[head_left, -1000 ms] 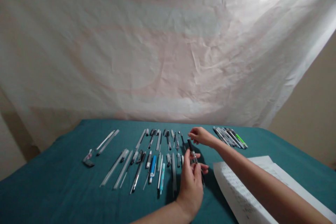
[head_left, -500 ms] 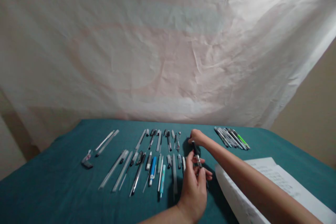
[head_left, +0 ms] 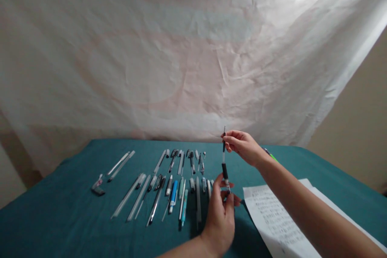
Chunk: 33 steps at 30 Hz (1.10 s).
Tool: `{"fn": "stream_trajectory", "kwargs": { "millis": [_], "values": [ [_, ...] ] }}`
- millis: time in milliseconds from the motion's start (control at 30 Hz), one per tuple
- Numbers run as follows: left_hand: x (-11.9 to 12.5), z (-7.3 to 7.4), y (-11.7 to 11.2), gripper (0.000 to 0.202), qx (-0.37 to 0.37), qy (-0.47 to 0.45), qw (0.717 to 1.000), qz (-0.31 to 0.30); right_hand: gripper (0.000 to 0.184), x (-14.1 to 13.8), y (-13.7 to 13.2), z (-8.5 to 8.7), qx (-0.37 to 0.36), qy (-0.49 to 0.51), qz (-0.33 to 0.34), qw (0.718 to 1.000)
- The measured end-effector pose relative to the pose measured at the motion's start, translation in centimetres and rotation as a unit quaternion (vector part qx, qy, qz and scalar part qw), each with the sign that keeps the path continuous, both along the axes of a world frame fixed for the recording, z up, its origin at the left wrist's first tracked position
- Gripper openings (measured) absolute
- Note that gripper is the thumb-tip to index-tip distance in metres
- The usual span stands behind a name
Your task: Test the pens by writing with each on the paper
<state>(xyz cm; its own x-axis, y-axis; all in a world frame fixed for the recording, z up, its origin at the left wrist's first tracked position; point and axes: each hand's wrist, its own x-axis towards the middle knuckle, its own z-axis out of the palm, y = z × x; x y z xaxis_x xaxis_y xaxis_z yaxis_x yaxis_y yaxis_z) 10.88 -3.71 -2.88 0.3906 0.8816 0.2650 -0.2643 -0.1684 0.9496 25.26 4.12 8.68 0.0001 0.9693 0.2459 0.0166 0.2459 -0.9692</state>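
Note:
My left hand [head_left: 219, 213] is closed around a pen barrel [head_left: 225, 173] with a black grip, held upright above the table. Just above it, my right hand [head_left: 240, 145] pinches a thin pen refill [head_left: 223, 155] between thumb and fingertips. The refill stands upright in line with the barrel, its lower end at the barrel's top; how far inside it reaches I cannot tell. Left of my left hand lie a clear pen tube [head_left: 198, 201], a teal patterned pen [head_left: 184, 207] and a blue pen [head_left: 173, 196].
Several pen parts [head_left: 172, 161] lie in a back row on the green cloth [head_left: 60, 213]. Two thin tubes [head_left: 121, 166] and a small dark piece [head_left: 97, 189] are far left. Written sheets [head_left: 272, 213] lie under my right forearm. A green pen [head_left: 270, 154] shows partly behind it.
My right hand has risen from the tabletop, now with a refill in its fingertips at the top of the barrel. My left hand stays nearly in place. The paper's near edge lies flatter.

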Motion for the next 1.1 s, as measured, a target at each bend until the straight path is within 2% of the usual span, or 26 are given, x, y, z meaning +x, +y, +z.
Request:
{"fn": "stream_trajectory", "kwargs": {
  "millis": [167, 300, 467, 533, 600, 633, 667, 700, 833, 933, 1100],
  "values": [
    [0.0, 0.0, -0.2, 0.036, -0.007, -0.004, 1.000, -0.007, 0.027, 0.0, -0.1, -0.4, 0.005, -0.045, -0.005, 0.999],
    [0.0, -0.1, -0.3, 0.038, -0.005, -0.010, 1.000, -0.011, 0.028, 0.0, -0.6, 0.0, 0.007, -0.092, 0.016, 0.996],
    [-0.3, 0.0, -0.2, 0.037, 0.002, -0.004, 1.000, -0.002, 0.030, 0.7, -1.0, 0.5, -0.031, -0.167, 0.100, 0.980],
    [-0.3, 0.0, -0.1, 0.037, 0.003, -0.004, 1.000, -0.002, 0.038, 1.1, -0.3, -0.1, -0.046, -0.197, 0.118, 0.972],
    [-0.2, -0.2, 0.0, 0.038, 0.007, -0.009, 1.000, -0.004, 0.046, 1.4, 1.1, -1.3, -0.035, -0.256, 0.086, 0.962],
    [-0.2, -0.3, 0.0, 0.039, 0.008, -0.011, 1.000, -0.004, 0.048, 1.4, 2.0, -2.2, -0.022, -0.308, 0.057, 0.950],
    [-0.2, -0.3, 0.1, 0.040, 0.008, -0.012, 1.000, -0.004, 0.046, 1.3, 3.0, -3.1, -0.009, -0.388, 0.032, 0.921],
    [-0.2, -0.4, 0.1, 0.040, 0.008, -0.012, 1.000, -0.003, 0.042, 1.1, 3.9, -4.1, 0.002, -0.482, 0.015, 0.876],
    [-0.3, -0.4, 0.1, 0.041, 0.010, -0.013, 1.000, -0.005, 0.024, -0.7, 6.9, -7.4, 0.018, -0.580, -0.001, 0.814],
    [-0.3, -0.5, 0.1, 0.040, 0.011, -0.018, 1.000, -0.010, 0.024, -2.0, 8.0, -8.5, 0.027, -0.635, -0.005, 0.772],
    [-0.3, -0.7, 0.3, 0.040, 0.012, -0.022, 1.000, -0.007, 0.025, -2.7, 8.8, -9.0, 0.032, -0.697, 0.016, 0.716]
  ]
}}
